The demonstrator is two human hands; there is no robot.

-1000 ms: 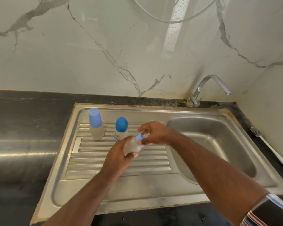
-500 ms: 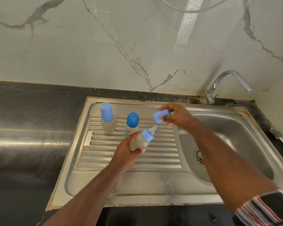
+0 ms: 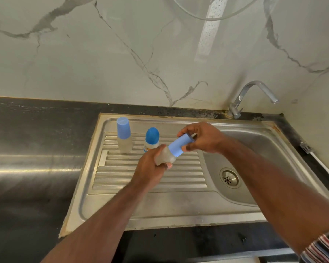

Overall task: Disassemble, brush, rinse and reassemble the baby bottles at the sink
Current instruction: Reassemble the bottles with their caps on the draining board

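Observation:
My left hand (image 3: 150, 168) grips the clear body of a small baby bottle (image 3: 166, 155), tilted up to the right above the draining board. My right hand (image 3: 201, 138) holds the light blue cap (image 3: 179, 146) that sits over the bottle's top; the teat is hidden under it. Two more bottles stand upright at the back of the draining board: one with a light blue cylindrical cap (image 3: 123, 134) and one with a darker blue domed cap (image 3: 152, 138).
The steel sink (image 3: 160, 205) has a ribbed draining board on the left and a basin with a drain (image 3: 229, 178) on the right. A tap (image 3: 253, 95) rises at the back right. A white brush handle (image 3: 319, 164) lies along the right counter edge. Dark counter surrounds the sink.
Half a second ago my right hand held the blue cap away from the bottle, with the teat bare. Now the cap is over the bottle's top, still in my right hand.

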